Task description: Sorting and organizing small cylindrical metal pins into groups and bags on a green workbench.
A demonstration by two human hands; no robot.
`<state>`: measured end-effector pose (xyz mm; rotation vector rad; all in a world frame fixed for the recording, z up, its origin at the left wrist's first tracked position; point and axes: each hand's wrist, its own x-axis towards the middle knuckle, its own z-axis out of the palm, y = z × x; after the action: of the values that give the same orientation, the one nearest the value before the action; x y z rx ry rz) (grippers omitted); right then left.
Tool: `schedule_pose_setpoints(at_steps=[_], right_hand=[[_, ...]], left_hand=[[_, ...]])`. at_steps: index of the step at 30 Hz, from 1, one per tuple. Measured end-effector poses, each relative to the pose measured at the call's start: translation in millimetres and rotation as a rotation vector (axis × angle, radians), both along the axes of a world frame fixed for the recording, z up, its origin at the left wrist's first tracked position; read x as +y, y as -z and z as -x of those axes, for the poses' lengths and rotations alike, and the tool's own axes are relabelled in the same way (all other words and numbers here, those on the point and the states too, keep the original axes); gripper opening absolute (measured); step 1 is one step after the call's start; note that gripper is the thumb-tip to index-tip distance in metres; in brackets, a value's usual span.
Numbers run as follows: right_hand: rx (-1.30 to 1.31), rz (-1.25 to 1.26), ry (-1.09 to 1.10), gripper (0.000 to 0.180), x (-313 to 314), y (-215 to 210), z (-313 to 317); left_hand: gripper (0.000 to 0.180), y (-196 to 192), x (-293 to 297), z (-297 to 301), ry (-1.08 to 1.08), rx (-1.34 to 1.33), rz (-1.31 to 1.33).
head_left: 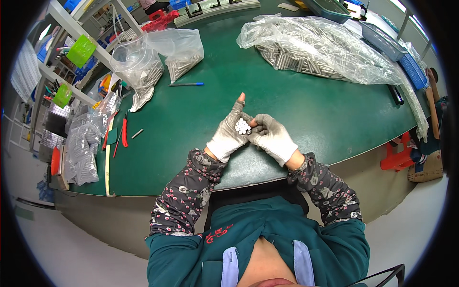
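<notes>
In my left hand (226,138), gloved in white and grey with bare fingertips, a bundle of small metal rods (242,126) stands with its pale round ends facing up. The left thumb points upward, away from the bundle, while the other fingers curl round it. My right hand (276,139), in a matching glove, is closed in a pinch at the bundle's right edge. What sits between its fingertips is too small to make out. Both hands are above the green tabletop (210,112) close to its front edge.
Clear bags of metal rods (306,60) lie at the far right, with more bags (184,57) at the far left. A blue pen (186,84), red-handled pliers (125,131) and a loose rod (137,134) lie leftward. Baskets (382,40) line the right edge; a shelf frame (79,40) stands left.
</notes>
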<state>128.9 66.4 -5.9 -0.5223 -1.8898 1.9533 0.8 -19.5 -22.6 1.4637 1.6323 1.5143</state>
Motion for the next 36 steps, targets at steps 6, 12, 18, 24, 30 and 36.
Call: schedule_pose_setpoints(at_steps=[6, 12, 18, 24, 30, 36], right_hand=[[-0.004, 0.01, -0.014, 0.026, -1.0, 3.7, -1.0], [-0.004, -0.005, 0.007, 0.022, -0.9, 7.6, -0.1], [-0.006, 0.018, 0.045, 0.022, -1.6, 6.7, 0.8], [-0.026, 0.097, 0.112, 0.023, -2.9, -6.7, 4.5], [-0.063, -0.018, 0.115, 0.019, 5.4, -5.2, 12.3], [-0.257, 0.162, 0.007, 0.019, 14.5, -22.1, 11.9]], left_hand=[[0.096, 1.2, -2.7, 1.3, 0.012, 0.119, -0.028], [0.097, 0.0, -3.5, 0.6, 0.027, 0.111, -0.003], [0.096, -1.8, 0.0, -1.2, 0.006, 0.186, -0.03], [0.094, -1.0, 3.0, -3.5, -0.083, 0.223, -0.011], [0.09, -6.5, -0.2, -3.5, -0.068, 0.232, 0.002], [0.091, -5.9, -2.9, -0.7, -0.022, 0.216, 0.023]])
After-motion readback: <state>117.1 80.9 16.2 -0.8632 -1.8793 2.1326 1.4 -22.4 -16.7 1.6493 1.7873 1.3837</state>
